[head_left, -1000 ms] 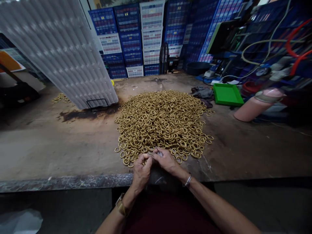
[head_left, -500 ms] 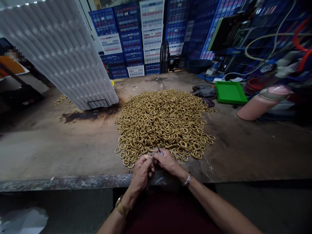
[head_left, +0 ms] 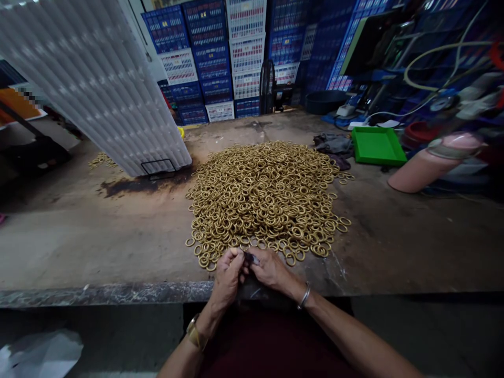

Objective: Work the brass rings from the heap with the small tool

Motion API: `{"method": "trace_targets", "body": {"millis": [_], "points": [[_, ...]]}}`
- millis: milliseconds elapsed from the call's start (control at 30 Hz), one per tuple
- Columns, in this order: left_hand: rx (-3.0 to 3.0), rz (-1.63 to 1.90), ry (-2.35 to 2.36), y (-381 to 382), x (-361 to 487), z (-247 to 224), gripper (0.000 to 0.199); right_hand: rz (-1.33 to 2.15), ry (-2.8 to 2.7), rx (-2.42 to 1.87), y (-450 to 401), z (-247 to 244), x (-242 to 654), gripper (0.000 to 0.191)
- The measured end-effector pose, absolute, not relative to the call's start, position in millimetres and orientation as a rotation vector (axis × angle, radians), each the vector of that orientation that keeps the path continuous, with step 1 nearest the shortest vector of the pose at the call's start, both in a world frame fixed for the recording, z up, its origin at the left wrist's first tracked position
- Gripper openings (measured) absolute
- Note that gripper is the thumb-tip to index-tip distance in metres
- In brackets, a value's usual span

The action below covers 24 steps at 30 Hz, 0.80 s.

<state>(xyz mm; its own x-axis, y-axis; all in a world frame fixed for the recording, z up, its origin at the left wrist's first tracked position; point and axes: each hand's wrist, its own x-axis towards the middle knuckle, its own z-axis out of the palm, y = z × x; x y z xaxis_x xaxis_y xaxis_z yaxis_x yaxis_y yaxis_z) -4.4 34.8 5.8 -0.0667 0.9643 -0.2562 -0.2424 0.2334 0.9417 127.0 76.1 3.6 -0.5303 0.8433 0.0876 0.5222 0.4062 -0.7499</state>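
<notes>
A broad heap of brass-coloured rings lies on the worktable in front of me. At its near edge my left hand is closed in a pinch; whatever lies between its fingertips is too hidden to name. Touching it from the right, my right hand is closed around a small dark slim tool. The tool's dark end points toward the left fingertips, and its exact kind cannot be made out. Several loose rings lie just beyond the fingers.
On the left, a tall ribbed translucent stack leans in a black wire stand. A green tray, a grey cloth and a pink bottle stand right. Blue and white crates are stacked behind.
The dark tool has turned from pointing up and away to lying lower, toward my left fingertips. Both hands stay together at the heap's near edge. The view has shifted slightly.
</notes>
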Motion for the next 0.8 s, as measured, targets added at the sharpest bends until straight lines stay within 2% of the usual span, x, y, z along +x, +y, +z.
{"method": "trace_targets", "body": {"millis": [400, 633, 800], "points": [[1.019, 1.139, 1.311, 29.4, -10.3, 14.7, 0.027, 0.898, -2.426, -1.263, 80.2, 11.3, 124.0, 0.016], [0.904, 0.846, 1.058, -5.3, -15.7, 48.8, 0.025, 0.68, -2.512, -1.398, 86.1, 8.4, 120.0, 0.02], [0.721, 0.679, 1.122, -37.7, -42.0, 17.6, 0.024, 0.536, -2.403, -1.569, 87.4, 2.1, 114.9, 0.024]]}}
